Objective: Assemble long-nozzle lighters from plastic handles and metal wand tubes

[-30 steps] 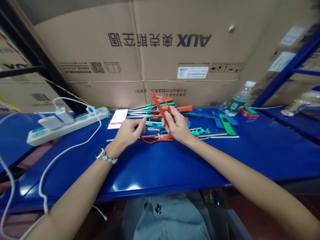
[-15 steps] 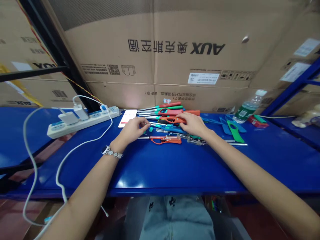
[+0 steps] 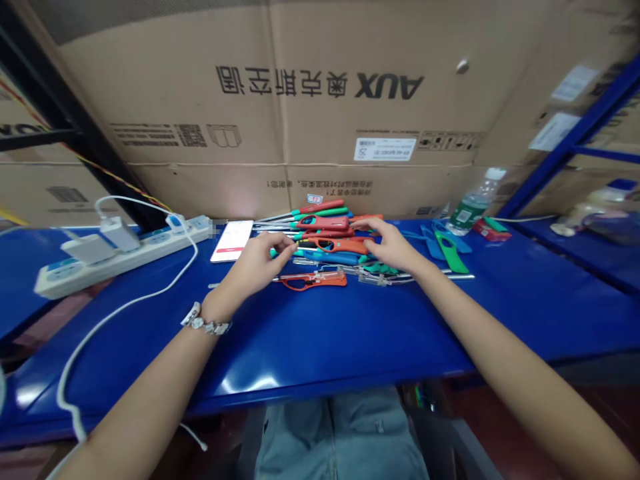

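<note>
My right hand [image 3: 393, 248] is closed on the handle end of an orange long-nosed lighter [image 3: 345, 245], above a pile of similar lighters. My left hand [image 3: 263, 260] pinches near the lighter's front end; what is between its fingertips is too small to make out. Behind them lie red lighters [image 3: 330, 224] with metal tubes pointing left. Under the orange one is a blue lighter [image 3: 333, 257]. Nearer me rests an orange lighter with its insides showing [image 3: 320, 280]. A thin metal end [image 3: 213, 285] shows left of my left hand.
A white phone [image 3: 233, 241] and a power strip [image 3: 125, 257] with plugs and cables are at the left. Green and blue handle shells [image 3: 450, 252], a water bottle [image 3: 470, 207] and a small red box [image 3: 491, 230] are at the right. A large carton [image 3: 320, 133] stands behind.
The view has shifted, moving everything leftward in the picture. Both hands stay close to the orange lighter. The thin metal end left of my left hand was not visible before.
</note>
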A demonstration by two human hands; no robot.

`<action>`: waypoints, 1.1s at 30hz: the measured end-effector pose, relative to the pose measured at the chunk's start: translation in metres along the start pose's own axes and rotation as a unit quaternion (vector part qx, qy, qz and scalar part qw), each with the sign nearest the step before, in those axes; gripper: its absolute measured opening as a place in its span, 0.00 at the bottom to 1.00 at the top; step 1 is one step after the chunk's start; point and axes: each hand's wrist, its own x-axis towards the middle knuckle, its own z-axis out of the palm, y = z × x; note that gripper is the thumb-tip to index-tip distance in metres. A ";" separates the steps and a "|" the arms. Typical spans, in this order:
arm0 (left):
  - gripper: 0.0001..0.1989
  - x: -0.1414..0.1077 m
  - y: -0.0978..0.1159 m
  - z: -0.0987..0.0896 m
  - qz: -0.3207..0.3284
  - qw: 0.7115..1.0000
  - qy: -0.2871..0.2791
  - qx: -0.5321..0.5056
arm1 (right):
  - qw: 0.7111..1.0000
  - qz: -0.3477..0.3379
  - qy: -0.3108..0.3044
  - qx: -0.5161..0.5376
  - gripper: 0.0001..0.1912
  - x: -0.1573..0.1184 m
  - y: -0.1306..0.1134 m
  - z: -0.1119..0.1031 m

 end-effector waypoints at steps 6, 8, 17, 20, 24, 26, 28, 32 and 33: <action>0.05 0.035 0.050 0.053 0.153 0.979 -0.134 0.022 | 0.995 0.065 -0.007 -0.079 0.13 -0.045 -0.008 -0.039; 0.03 0.051 0.064 0.073 0.165 0.972 -0.160 0.042 | 0.992 0.068 -0.031 -0.103 0.10 -0.057 -0.010 -0.048; 0.03 0.063 0.069 0.111 0.156 0.974 -0.158 0.035 | 0.971 0.041 -0.145 -0.186 0.06 -0.040 -0.005 -0.044; 0.04 0.055 0.061 0.105 0.170 0.978 -0.122 0.027 | 0.966 0.039 -0.167 -0.192 0.04 -0.033 -0.003 -0.039; 0.05 0.050 0.057 0.096 0.169 0.979 -0.111 0.018 | 0.970 0.033 -0.174 -0.164 0.04 -0.034 0.000 -0.035; 0.06 0.048 0.058 0.092 0.167 0.980 -0.102 0.015 | 0.980 0.027 -0.153 -0.128 0.04 -0.035 0.000 -0.036; 0.07 0.045 0.059 0.086 0.163 0.983 -0.084 0.000 | 0.991 0.022 -0.112 -0.066 0.05 -0.035 -0.004 -0.038; 0.09 0.031 0.056 0.070 0.156 0.983 -0.059 -0.077 | 0.990 0.051 -0.080 0.106 0.12 -0.028 -0.021 -0.031; 0.11 0.027 0.054 0.066 0.155 0.982 -0.056 -0.090 | 0.982 0.062 -0.095 0.150 0.14 -0.025 -0.027 -0.026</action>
